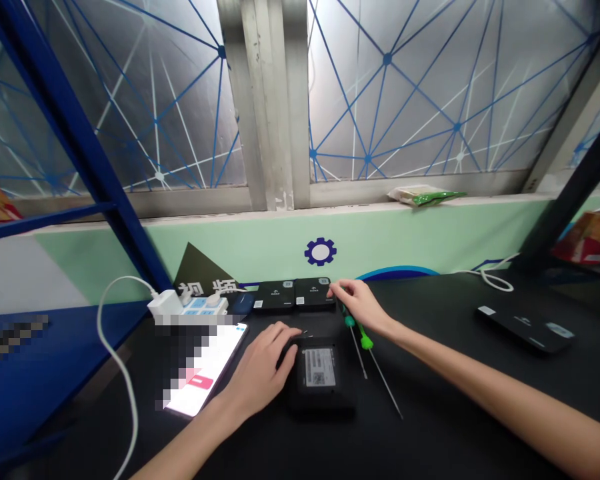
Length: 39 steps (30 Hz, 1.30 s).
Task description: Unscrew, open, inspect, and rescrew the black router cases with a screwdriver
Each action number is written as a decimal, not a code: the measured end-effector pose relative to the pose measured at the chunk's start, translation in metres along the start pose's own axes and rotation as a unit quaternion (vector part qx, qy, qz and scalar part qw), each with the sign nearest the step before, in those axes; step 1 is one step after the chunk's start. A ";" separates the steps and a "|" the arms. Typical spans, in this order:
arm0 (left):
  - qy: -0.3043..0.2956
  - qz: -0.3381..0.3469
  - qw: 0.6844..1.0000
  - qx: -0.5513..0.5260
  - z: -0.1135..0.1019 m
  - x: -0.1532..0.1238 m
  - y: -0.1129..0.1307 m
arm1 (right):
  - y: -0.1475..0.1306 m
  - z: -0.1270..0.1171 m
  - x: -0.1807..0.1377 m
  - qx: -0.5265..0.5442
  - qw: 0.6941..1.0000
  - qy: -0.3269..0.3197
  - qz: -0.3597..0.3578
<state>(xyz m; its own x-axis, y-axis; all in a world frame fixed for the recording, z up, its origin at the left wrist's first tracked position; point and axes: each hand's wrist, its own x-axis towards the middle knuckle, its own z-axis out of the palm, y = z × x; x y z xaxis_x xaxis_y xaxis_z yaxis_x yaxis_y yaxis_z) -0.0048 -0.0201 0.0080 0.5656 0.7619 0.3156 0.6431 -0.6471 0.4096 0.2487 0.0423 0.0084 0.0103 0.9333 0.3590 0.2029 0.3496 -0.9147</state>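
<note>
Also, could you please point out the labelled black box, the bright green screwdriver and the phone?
Labelled black box [320, 367], head view: its label.
Bright green screwdriver [367, 341], head view: its handle.
Phone [217, 367], head view: its screen.

Left hand lies beside a labelled black device, right hand near two screwdrivers.

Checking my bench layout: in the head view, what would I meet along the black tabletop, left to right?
Phone, left hand, labelled black device, bright-green screwdriver, far-right flat black box.
</note>
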 end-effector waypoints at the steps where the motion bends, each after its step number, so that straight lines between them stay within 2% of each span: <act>1: 0.013 -0.011 1.000 0.013 0.001 0.000 -0.002 | -0.002 -0.001 -0.004 -0.022 1.000 -0.014 -0.006; 3: 0.021 -0.047 0.998 0.044 0.003 0.001 -0.007 | -0.007 -0.003 -0.011 -0.117 0.991 -0.053 -0.020; 6: 0.001 -0.101 0.990 0.099 0.003 0.002 -0.012 | -0.012 -0.003 -0.019 -0.278 0.958 -0.073 -0.028; 12: -0.046 -0.120 0.980 0.151 0.003 0.005 -0.015 | 0.004 0.002 -0.025 -0.382 0.917 -0.097 -0.071; 20: -0.088 -0.137 0.971 0.178 0.003 0.006 -0.013 | 0.016 0.002 -0.024 -0.396 0.891 -0.137 -0.174; 39: -0.099 -0.125 0.969 0.187 0.002 0.008 -0.012 | 0.023 0.001 -0.022 -0.409 0.882 -0.143 -0.188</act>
<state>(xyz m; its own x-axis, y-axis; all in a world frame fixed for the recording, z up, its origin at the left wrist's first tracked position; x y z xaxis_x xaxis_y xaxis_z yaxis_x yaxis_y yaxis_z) -0.0070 -0.0063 0.0041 0.4326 0.8995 0.0616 0.8939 -0.4368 0.1005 0.2521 0.0296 -0.0211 -0.4321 0.7874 0.4396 0.7780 0.5720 -0.2597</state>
